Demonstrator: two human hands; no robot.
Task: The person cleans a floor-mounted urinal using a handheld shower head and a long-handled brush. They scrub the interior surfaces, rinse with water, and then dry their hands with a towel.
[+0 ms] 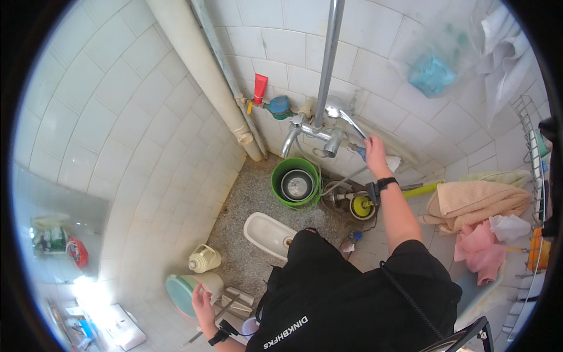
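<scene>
My right hand [377, 155] grips the handle of a chrome shower head [335, 107] beside the wall-mounted mixer tap [312, 130]. A flexible hose [345, 181] runs down from below that hand. Under the tap's spout, a green bucket [276, 169] stands on the floor with a dark-rimmed metal basin [286, 180] inside it. At the lower left, my left hand [203, 306] holds nothing and its fingers are apart. It overlaps the rim of a turquoise basin [178, 288] by a pale bucket [213, 281]; whether they touch is unclear.
A squat toilet pan [264, 233] is set in the speckled floor. Near it stands a cream thermos jug [206, 259]. A yellow-green plunger [362, 206] sits at the right wall, below hanging towels [479, 202]. Pipes [211, 75] fill the corner; a mirror [57, 229] hangs left.
</scene>
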